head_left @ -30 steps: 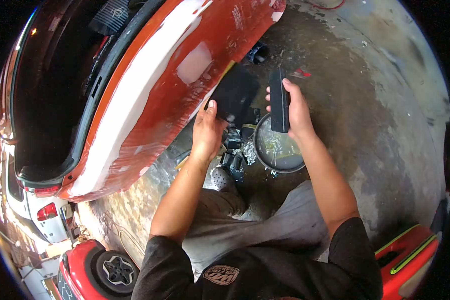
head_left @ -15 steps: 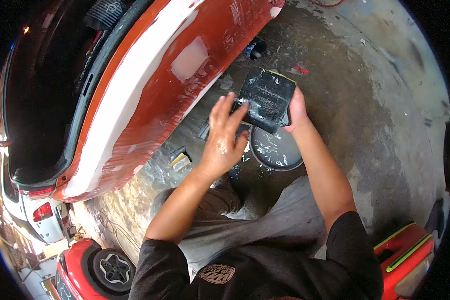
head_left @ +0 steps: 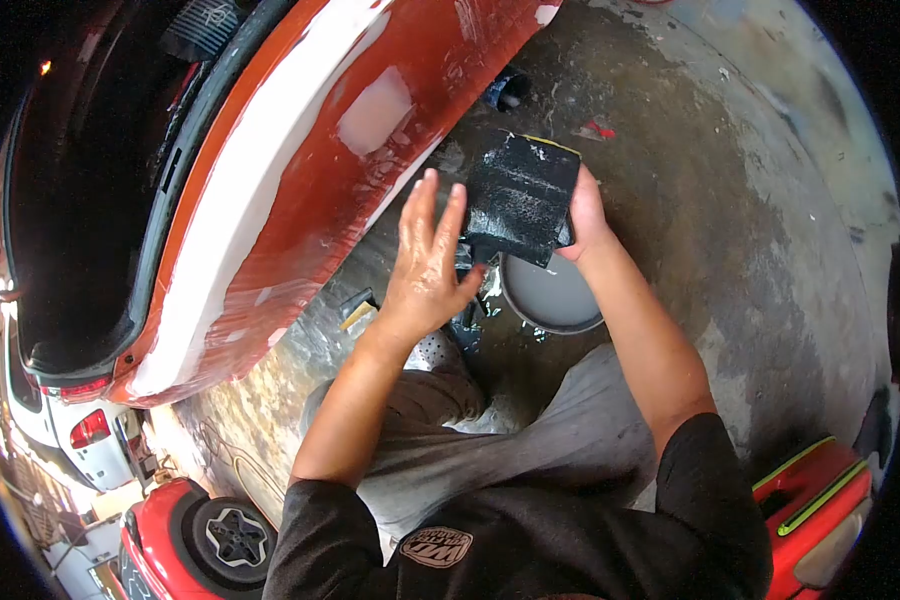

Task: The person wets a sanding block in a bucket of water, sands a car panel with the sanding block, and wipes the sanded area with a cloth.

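Dark sheet (head_left: 525, 198), wet-looking, w/ whitish residue across its face, is up off the floor (head_left: 730, 280) out in front of the person, b/w the two hands. R hand (head_left: 591, 215) is clamped on its right edge, thumb side not clear to me; fingers mostly hidden behind, so can't tell exact grip. A bit of smth dark pokes out by the palm, maybe a block at the back, can't confirm. L hand (head_left: 428, 270) is empty, fingers splayed, palm turned away from the cam, just left of the sheet; tiny gap or light touch at the edge, can't tell which.

Key relation: sheet's long axis runs approx near-to-far from the person, far end leaning slightly R; face is toward the cam. L hand sits beside the left long edge, toward its near end; R hand is nearer, being in contact.

Round basin (head_left: 560, 329) w/ grey liquid is on the floor below the sheet's near end, partly hidden by it. Red car panel (head_left: 320, 190) w/ white patches is off to the left, beyond L hand, apart from the sheet. Dark cup-like thing (head_left: 508, 90) & red scrap (head_left: 598, 130) lie farther out on the floor.
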`<state>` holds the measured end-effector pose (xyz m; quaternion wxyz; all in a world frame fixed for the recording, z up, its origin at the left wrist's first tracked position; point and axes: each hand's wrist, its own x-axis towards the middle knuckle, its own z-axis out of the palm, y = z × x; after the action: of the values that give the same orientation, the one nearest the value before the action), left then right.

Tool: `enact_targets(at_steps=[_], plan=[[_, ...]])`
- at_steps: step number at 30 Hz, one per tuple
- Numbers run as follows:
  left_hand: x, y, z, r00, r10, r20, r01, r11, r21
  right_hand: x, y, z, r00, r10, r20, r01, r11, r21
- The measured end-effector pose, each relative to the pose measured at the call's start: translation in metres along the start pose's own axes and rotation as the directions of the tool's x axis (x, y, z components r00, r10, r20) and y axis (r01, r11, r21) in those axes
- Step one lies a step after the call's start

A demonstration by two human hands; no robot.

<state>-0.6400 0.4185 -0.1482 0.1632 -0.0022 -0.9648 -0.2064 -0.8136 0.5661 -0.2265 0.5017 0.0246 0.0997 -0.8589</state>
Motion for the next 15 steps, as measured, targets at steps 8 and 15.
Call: enact_targets(at_steps=[8,15], plan=[[0.005,-0.014,-0.012,0.995,0.096,0.028,-0.096,0.995,-0.010,-0.001,0.012,-0.001,0.983,0.087,-0.161,-0.115,0.977,-0.180],[0.001,-0.013,0.003,0.929,-0.367,0.046,0.318,0.731,-0.604,0.010,0.018,-0.006,0.769,-0.433,-0.470,-0.066,0.678,-0.732]])
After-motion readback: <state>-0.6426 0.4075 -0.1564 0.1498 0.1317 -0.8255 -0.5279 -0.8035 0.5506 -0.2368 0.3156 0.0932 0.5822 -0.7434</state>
